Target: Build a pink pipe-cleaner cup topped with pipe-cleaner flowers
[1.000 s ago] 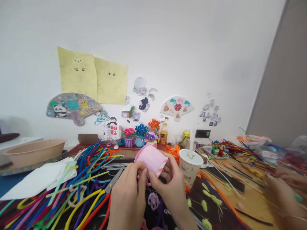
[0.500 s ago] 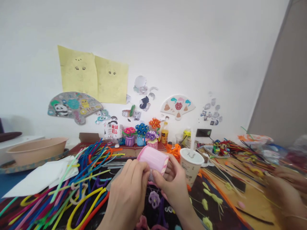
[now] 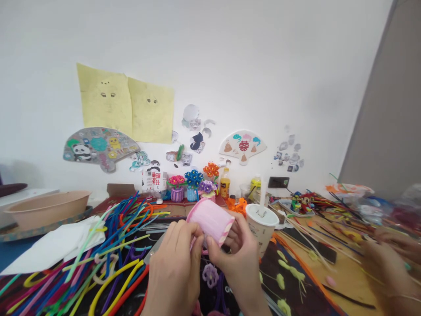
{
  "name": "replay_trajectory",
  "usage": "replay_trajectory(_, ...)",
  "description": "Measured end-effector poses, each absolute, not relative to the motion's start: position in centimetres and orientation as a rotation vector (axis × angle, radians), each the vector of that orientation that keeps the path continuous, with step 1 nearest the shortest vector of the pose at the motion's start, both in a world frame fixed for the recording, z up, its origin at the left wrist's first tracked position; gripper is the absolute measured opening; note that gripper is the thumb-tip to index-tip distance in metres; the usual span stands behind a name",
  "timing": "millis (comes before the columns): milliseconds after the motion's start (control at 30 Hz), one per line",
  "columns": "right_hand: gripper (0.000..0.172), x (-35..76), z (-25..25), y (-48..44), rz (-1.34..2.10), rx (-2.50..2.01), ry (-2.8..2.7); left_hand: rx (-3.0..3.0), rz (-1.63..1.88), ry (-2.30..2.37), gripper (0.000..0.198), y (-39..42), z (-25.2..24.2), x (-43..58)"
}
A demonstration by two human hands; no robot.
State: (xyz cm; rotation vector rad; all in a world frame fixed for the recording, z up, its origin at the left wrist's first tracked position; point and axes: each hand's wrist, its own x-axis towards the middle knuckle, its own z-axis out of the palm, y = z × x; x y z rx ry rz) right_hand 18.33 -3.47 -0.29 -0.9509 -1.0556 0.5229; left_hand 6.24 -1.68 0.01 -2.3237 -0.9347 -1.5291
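A small pink cylindrical pot (image 3: 210, 220), with a striped pink-and-cream rim at its right end, lies tilted on its side between my hands. My left hand (image 3: 177, 259) is closed, thumb and fingertips pinched at the pot's lower left side; whether a thin strand is between them is hidden. My right hand (image 3: 235, 254) grips the striped end, thumb in front and fingers behind. Below the pot, a purple fuzzy-wire flower (image 3: 210, 275) rests on the dark mat.
Colourful pipe cleaners (image 3: 108, 263) and white paper (image 3: 49, 250) spread at left. A lidded drink cup (image 3: 261, 228) with a straw stands right of my hands. Finished flower pots (image 3: 193, 184) line the wall. Another person's hands (image 3: 391, 259) work at far right.
The pot has turned slightly in my hands, its striped end tipping a little lower. Both hands keep hold of it.
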Motion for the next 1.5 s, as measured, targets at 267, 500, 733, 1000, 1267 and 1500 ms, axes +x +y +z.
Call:
replay_trajectory(267, 0.047, 18.7, -0.4, -3.2, 0.467, -0.953, -0.993, -2.356, -1.719, -0.988, 0.013, -2.4, 0.6, 6.8)
replay_trajectory(500, 0.045, 18.7, -0.5, -2.9, 0.542, -0.887, -1.009, -2.307, -1.742, -1.031, 0.001, -2.1, 0.5, 6.1)
replay_trajectory(733, 0.046, 18.4, -0.6, -3.0, 0.563, -0.879, -1.052, -2.293, -1.705, -0.967, 0.002, -1.8, -0.1, 6.4)
replay_trajectory(1000, 0.050, 18.1, -0.1, -3.5, 0.511, -0.933, -1.075, -2.143, -1.578, -0.958, 0.006, -1.8, 0.0, 6.7)
replay_trajectory(1267, 0.054, 18.2, -0.2, -3.2, 0.459, -0.945, -1.075, -2.027, -1.343, -0.938, 0.017, -1.8, -0.2, 6.6)
replay_trajectory(1500, 0.053, 18.4, -0.5, -3.1, 0.341, -1.008, -1.136, -2.031, -1.284, -0.859, 0.024, -2.2, -0.1, 6.5)
